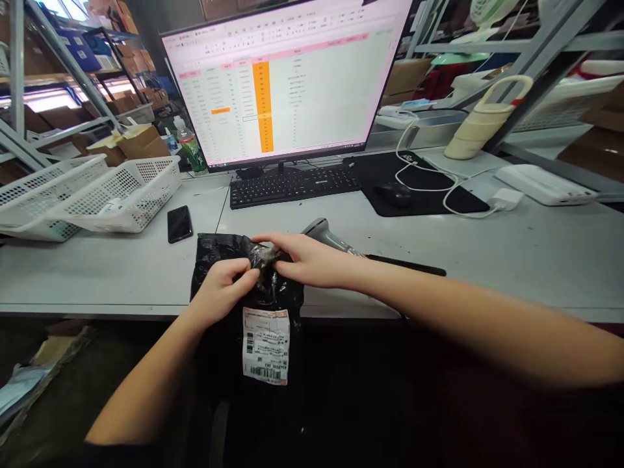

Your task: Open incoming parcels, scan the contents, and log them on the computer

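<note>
A black plastic mailing bag (pixel 219 250) hangs partly over the front edge of the desk, with a white printed shipping label (pixel 266 346) on its lower part. My left hand (pixel 225 286) grips the bag's film near the middle, thumb against curled fingers. Just to the right, my right hand (pixel 305 260) pinches the same bunched film. Between the two hands shows a clear, shiny patch (pixel 264 257); what lies inside the bag is hidden. Behind my right hand lies a grey handheld barcode scanner (pixel 324 233), partly covered by that hand.
A monitor (pixel 331 97) stands at the back, with a keyboard (pixel 292 185) before it. To the left are a phone (pixel 180 224) and white plastic baskets (pixel 131 195). A mouse (pixel 394 193), a cable and a white power bank (pixel 543 184) lie to the right.
</note>
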The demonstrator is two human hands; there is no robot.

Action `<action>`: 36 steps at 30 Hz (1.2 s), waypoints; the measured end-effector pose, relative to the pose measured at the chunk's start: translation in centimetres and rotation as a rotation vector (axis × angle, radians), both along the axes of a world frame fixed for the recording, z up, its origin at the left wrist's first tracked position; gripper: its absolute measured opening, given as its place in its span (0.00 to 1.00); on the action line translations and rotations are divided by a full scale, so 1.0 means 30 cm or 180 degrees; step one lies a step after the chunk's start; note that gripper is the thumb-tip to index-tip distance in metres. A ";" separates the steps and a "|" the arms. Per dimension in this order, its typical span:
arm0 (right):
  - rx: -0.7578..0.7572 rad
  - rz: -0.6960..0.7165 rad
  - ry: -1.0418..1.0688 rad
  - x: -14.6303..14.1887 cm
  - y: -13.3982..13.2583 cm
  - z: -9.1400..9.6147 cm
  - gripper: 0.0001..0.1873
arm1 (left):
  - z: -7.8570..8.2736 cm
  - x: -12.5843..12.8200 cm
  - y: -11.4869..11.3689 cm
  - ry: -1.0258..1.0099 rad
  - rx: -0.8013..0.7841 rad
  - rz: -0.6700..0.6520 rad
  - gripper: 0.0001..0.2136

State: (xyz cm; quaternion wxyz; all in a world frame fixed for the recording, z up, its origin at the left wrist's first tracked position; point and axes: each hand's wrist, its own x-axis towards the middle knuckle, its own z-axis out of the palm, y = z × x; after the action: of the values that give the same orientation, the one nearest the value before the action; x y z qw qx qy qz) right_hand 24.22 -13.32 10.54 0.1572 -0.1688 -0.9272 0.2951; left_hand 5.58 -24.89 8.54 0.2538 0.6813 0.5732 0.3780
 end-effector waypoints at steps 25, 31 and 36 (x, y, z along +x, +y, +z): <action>0.0275 -0.0531 -0.0334 -0.044 -0.052 0.066 0.24 | 0.085 0.095 -0.131 0.3818 0.0317 -0.0450 0.11; 0.0484 -0.0349 -0.0524 -0.049 -0.008 0.047 0.22 | 0.143 0.051 -0.162 0.3398 -0.0241 -0.0407 0.09; 0.0302 -0.0350 -0.0133 -0.026 0.006 0.061 0.18 | 0.212 -0.022 -0.120 0.2544 -0.0405 -0.0639 0.09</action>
State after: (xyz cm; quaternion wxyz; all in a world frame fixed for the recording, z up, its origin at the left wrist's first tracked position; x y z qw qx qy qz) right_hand 23.43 -13.14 12.38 0.1617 -0.2179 -0.9326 0.2381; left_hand 4.92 -28.48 14.90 0.0885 0.8098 0.5796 0.0210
